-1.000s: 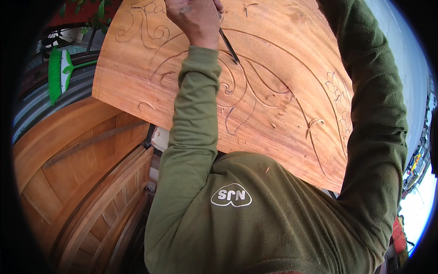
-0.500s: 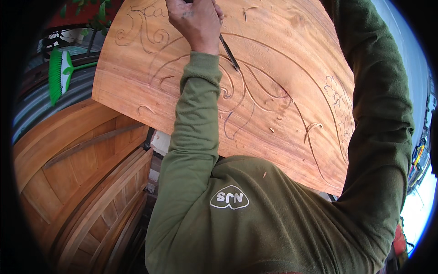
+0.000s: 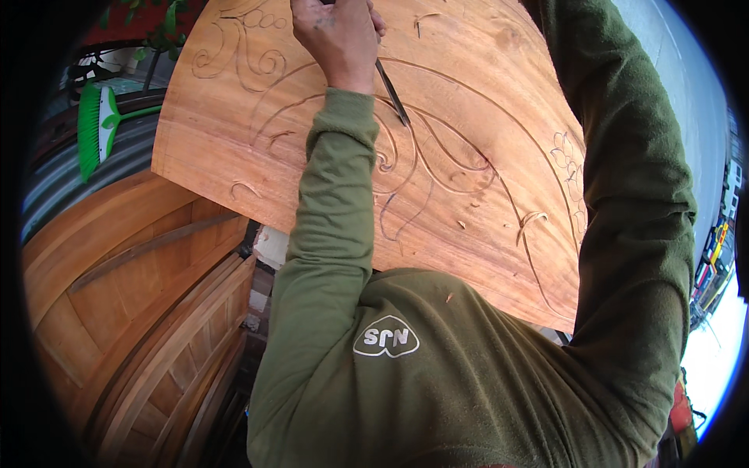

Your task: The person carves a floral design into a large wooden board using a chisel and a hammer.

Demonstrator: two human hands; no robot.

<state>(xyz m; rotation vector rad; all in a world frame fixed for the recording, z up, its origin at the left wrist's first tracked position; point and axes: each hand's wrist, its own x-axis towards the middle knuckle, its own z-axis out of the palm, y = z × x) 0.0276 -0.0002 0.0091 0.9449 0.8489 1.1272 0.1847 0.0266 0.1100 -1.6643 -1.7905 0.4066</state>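
Starting far left with a bright green broom head (image 3: 97, 129), just above some corrugated sheeting (image 3: 129, 162). Below that, panelled woodwork (image 3: 86, 300), close to the lower left edge of a big wooden panel (image 3: 484, 54) spread across the middle in front of the wearer. Pencilled scrolls (image 3: 250, 58) up in that panel's top left corner. Next along, a left hand (image 3: 339, 43) near the top edge, out of a rolled-up green sleeve (image 3: 335, 179) and wrapped snugly around a slim dark carving tool (image 3: 392, 93), slanting down-right with its tip among the carved lines (image 3: 507, 184). Past those, a curled shaving (image 3: 533, 224) and some drawn flowers (image 3: 567, 156), then a right sleeve (image 3: 632, 179). Can't tell the right hand's grip, being cut off up top.
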